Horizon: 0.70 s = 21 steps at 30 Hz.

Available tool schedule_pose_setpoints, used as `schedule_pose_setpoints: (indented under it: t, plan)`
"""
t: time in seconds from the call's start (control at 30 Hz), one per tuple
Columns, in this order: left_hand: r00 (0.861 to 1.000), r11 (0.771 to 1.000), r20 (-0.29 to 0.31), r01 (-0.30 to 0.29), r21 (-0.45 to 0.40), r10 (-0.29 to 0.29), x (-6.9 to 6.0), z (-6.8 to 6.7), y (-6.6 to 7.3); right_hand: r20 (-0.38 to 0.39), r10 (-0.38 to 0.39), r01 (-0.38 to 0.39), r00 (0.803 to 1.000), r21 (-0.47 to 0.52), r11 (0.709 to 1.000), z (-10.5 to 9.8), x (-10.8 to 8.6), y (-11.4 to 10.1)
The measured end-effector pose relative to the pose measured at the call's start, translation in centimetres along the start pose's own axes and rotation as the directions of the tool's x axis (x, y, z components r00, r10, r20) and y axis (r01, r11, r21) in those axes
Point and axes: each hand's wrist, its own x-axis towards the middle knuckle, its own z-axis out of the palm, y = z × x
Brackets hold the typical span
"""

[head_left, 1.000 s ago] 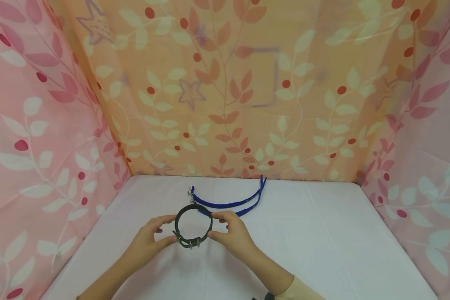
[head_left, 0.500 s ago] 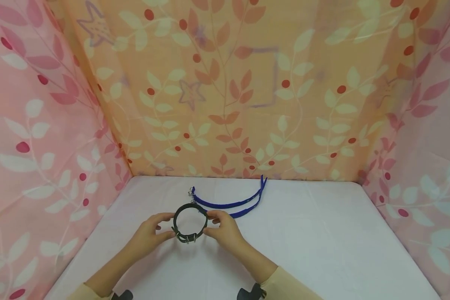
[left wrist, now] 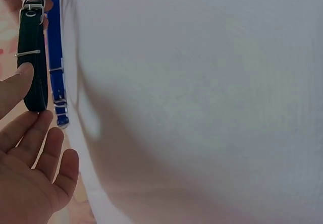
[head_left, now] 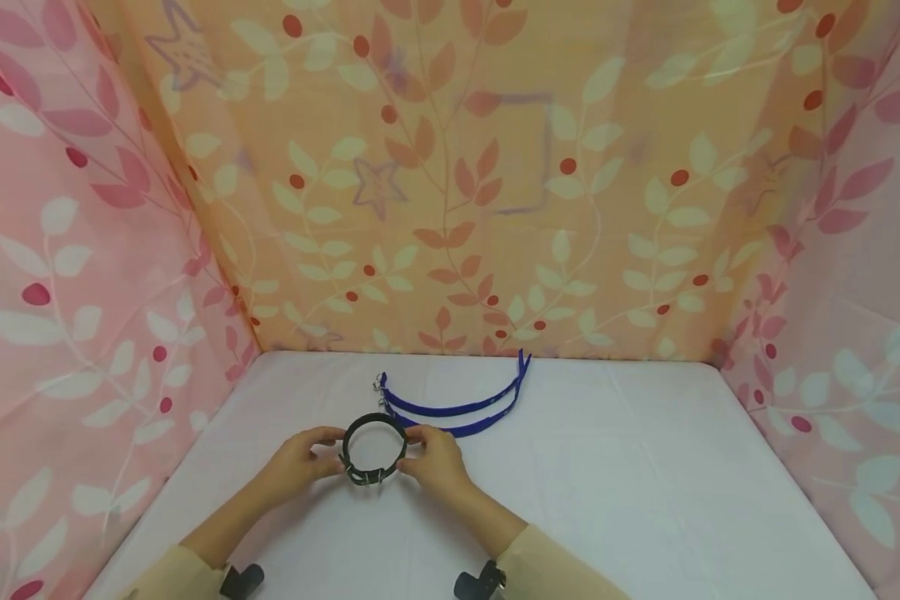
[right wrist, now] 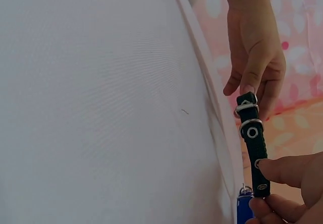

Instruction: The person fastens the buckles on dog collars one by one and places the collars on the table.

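Note:
A dark collar (head_left: 366,477) with a metal buckle, buckled into a round loop, stands between my two hands in the head view. My left hand (head_left: 292,468) pinches its left side between thumb and fingers. The right side is pinched by my right hand (head_left: 441,463). In the left wrist view the collar (left wrist: 36,95) appears edge-on, its buckle and metal keeper facing up. Metal-rimmed holes dot the collar (right wrist: 256,146) in the right wrist view. Whether it touches the table cannot be told.
Behind the hands, two blue collars (head_left: 442,412) lie stretched out side by side on the white table (head_left: 630,475), metal fittings at their left ends. Patterned cloth walls (head_left: 450,167) close off the back and both sides. Dark wrist devices (head_left: 480,581) sit at the sleeves.
Both hands have carried the looped collar slightly left and farther from the camera, so it looks smaller. More of the sleeves shows. The blue collars stay put.

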Motion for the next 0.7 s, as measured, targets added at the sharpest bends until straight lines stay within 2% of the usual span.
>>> schedule_pose_setpoints:
  t: [0.17, 0.33, 0.47, 0.7]
  plan:
    - [1.0, 1.0, 0.015, 0.016, 0.015, -0.016, 0.3, 0.2, -0.8, -0.009, 0.005, -0.005, 1.0, -0.055, 0.998, 0.7, 0.0, 0.4]
    - [0.999, 0.999, 0.033, 0.04, -0.014, -0.04, 0.4, 0.4, -1.2, -0.021, 0.015, -0.017, 1.0, -0.094, 0.995, 1.1, 0.1, 0.6]
    - [0.997, 0.997, 0.051, 0.065, -0.039, -0.063, 0.6, 0.7, -1.3, -0.022, 0.006, -0.009, 1.0, -0.133, 0.991, 1.4, 0.3, 1.0]
    - [0.991, 0.992, 0.062, 0.117, -0.036, -0.115, 0.8, 1.1, -1.5, -0.017, -0.032, 0.029, 0.999, -0.179, 0.983, 1.7, 0.4, 1.3]
